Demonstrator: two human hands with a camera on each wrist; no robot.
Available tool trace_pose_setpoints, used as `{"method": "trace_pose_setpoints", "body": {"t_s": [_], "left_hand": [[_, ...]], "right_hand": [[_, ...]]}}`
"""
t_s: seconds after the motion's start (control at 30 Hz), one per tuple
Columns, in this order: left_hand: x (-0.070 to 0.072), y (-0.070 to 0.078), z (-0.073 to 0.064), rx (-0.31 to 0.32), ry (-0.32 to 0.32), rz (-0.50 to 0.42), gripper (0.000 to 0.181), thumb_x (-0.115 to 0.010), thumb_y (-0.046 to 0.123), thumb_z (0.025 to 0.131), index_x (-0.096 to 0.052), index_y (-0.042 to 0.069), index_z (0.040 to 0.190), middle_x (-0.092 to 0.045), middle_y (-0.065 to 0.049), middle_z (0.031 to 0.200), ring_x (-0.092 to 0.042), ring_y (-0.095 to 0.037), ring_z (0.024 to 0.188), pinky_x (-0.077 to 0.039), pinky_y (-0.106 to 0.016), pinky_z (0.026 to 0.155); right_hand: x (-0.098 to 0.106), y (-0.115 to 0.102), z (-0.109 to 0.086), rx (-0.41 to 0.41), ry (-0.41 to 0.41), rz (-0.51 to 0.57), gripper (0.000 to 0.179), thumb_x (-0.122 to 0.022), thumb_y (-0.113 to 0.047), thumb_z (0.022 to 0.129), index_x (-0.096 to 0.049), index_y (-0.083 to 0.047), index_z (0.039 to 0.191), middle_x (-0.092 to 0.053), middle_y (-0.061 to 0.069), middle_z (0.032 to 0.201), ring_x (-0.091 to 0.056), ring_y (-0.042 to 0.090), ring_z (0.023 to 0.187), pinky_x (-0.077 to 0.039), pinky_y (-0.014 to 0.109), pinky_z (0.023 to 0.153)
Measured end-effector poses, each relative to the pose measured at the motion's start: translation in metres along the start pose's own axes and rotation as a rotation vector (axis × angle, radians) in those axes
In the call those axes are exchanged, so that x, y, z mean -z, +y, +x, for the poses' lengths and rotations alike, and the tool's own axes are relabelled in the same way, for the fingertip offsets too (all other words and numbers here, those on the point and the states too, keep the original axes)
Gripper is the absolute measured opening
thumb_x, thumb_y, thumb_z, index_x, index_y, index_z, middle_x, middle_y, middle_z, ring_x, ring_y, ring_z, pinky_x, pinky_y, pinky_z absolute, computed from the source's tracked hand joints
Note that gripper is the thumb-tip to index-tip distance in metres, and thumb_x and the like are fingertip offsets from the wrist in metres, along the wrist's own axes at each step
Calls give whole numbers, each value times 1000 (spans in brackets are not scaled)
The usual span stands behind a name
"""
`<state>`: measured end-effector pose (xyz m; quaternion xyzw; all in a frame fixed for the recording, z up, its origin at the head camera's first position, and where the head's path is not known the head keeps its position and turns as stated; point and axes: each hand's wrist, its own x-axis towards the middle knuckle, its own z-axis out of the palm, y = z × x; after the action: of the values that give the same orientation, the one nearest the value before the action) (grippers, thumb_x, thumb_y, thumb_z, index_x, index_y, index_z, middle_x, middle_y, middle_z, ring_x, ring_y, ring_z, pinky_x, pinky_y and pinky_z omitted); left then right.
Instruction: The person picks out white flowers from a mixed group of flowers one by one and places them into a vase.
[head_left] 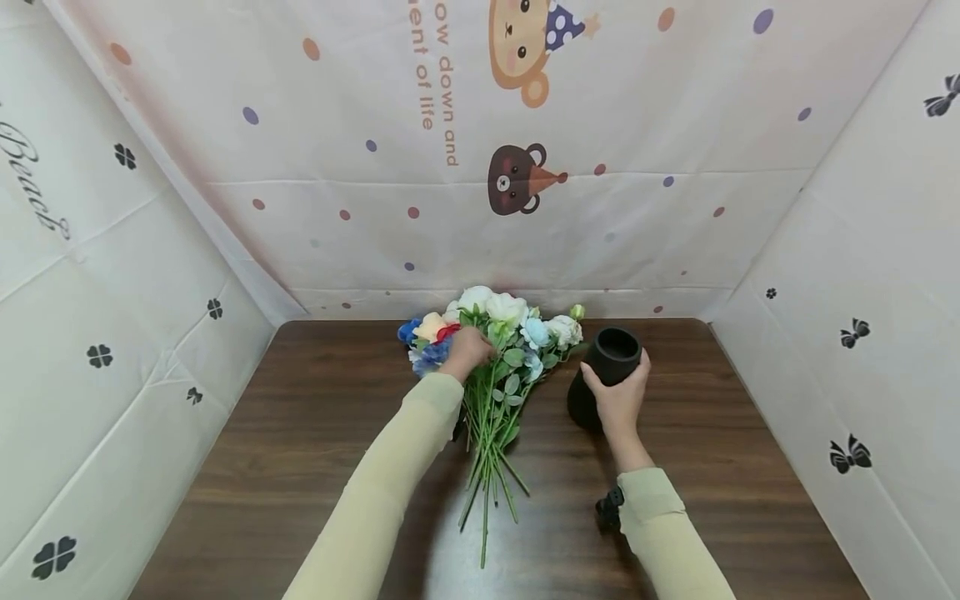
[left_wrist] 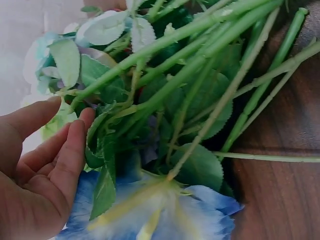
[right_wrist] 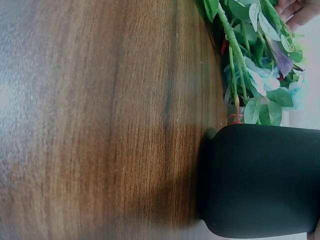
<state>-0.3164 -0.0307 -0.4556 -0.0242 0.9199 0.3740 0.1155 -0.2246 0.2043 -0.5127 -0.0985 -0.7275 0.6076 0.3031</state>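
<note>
A bunch of artificial flowers (head_left: 506,312) lies on the brown table, blooms toward the back and green stems (head_left: 491,450) toward the front. Over the blooms, my left hand (head_left: 468,352) reaches in among the leaves. Up close in the left wrist view, its thumb and fingertips (left_wrist: 86,119) pinch at a green stem (left_wrist: 150,50) beside a blue-and-white flower (left_wrist: 170,210). To the right of the bunch, my right hand (head_left: 621,400) grips a black vase (head_left: 585,402) round its side, the open mouth facing up. The right wrist view shows the vase's lower part (right_wrist: 265,180) near the tabletop.
The wooden table (head_left: 337,433) stretches out on both sides of the bunch. A printed cloth (head_left: 337,150) with cartoon bears hangs behind it, and white cloths hang at left and right. A black wrist device (head_left: 609,508) sits at the right sleeve.
</note>
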Motion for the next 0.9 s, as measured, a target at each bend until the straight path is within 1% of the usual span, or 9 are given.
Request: {"method": "trace_pose_setpoints", "body": {"t_s": [0.13,0.27,0.4,0.53,0.6,0.67,0.77,0.9], "left_hand": [[-4,-3,1,12,9,2,11,-77,11,90,-82,1,93,-80,-17,89,-68,-17,63,-57,-31,67],[-7,-4,3,37,25,-19,10,-76,8,90,-82,0,89,-79,-18,87,-71,-19,62,-60,-32,68],[-8,-5,6,70,30,-115,10,-75,5,89,-81,-3,91,-79,-20,90,-75,-22,66,-62,-33,71],[-9,-9,10,91,13,-259,11,-73,1,88,-79,-6,94,-78,-23,96,-70,-18,58,-63,-32,67],[-9,-11,11,90,-3,-326,11,-72,-1,89,-78,-8,95,-78,-24,100,-66,-14,57,-63,-31,66],[-9,-12,10,88,-13,-375,12,-71,-2,89,-78,-10,96,-77,-25,105,-65,-13,58,-63,-31,66],[-7,-11,6,81,-23,-409,13,-69,-3,91,-77,-10,98,-76,-26,109,-66,-13,61,-63,-31,68],[-3,-7,2,65,-25,-412,15,-68,-2,93,-76,-11,102,-75,-26,112,-69,-15,65,-63,-31,71]], "right_hand": [[0,1,0,8,3,-3,92,-84,-5,81,-29,0,155,-38,24,153,-44,40,138,-31,60,118],[-1,1,1,20,-1,0,92,-85,-4,80,-31,0,154,-40,23,153,-46,38,137,-32,59,118],[-1,1,2,26,-6,5,91,-85,-4,80,-31,-1,154,-41,23,152,-46,38,136,-33,59,118],[-2,1,2,19,-2,15,90,-84,-4,81,-32,-2,154,-41,23,152,-45,39,137,-33,59,118],[-2,2,2,17,3,16,90,-84,-4,81,-32,-2,154,-41,23,152,-45,39,137,-32,59,118],[-1,2,1,16,7,13,90,-84,-3,81,-32,-2,154,-41,23,152,-45,39,137,-32,59,118],[-1,2,1,21,9,2,90,-84,-3,81,-32,-1,154,-41,24,152,-45,39,136,-33,60,117],[0,3,1,25,10,1,90,-84,-3,80,-32,0,154,-42,24,151,-46,39,135,-34,59,116]]}}
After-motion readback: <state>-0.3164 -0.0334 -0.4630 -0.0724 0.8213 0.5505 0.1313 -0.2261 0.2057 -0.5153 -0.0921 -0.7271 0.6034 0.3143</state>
